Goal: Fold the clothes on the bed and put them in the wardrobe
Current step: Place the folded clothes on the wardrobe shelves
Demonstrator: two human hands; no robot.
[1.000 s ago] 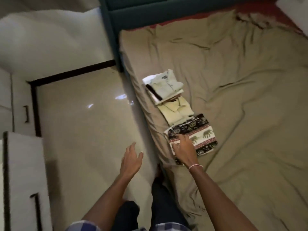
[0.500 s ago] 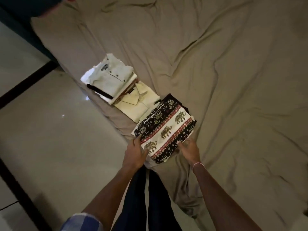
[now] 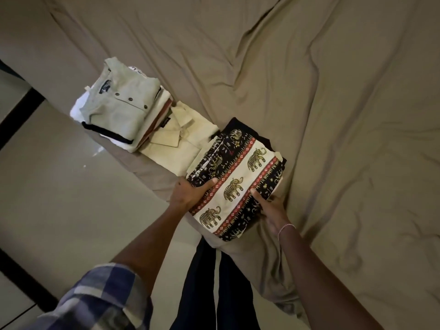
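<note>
— What has changed since a second ago?

— The left hand [image 3: 190, 194], which was hanging out over the floor [image 3: 71, 186], has come onto the elephant-print garment [image 3: 238, 177]. Both hands are now clasping its near end, one on each side.

— How is it looking?

— Folded into a neat rectangle: black bands with gold motifs, cream bands with gold elephants walking in a row, thin red patterned stripes between. A dark layer is showing beneath its far corner.

— And where is it lying?

— At the near edge of the bed, on the crumpled tan sheet [image 3: 333, 115], with its near end reaching out past the edge. Its far left corner is overlapping a folded pale yellow shirt [image 3: 181, 141], and beyond that a grey-green shirt [image 3: 119, 110] is topping a small pile.

— The fingers?

— Each thumb is pressing down on top of the cloth. The other fingers are tucked under it, out of my sight. The right hand [image 3: 271, 208] is wearing a thin bracelet [image 3: 285, 228] at the wrist.
</note>
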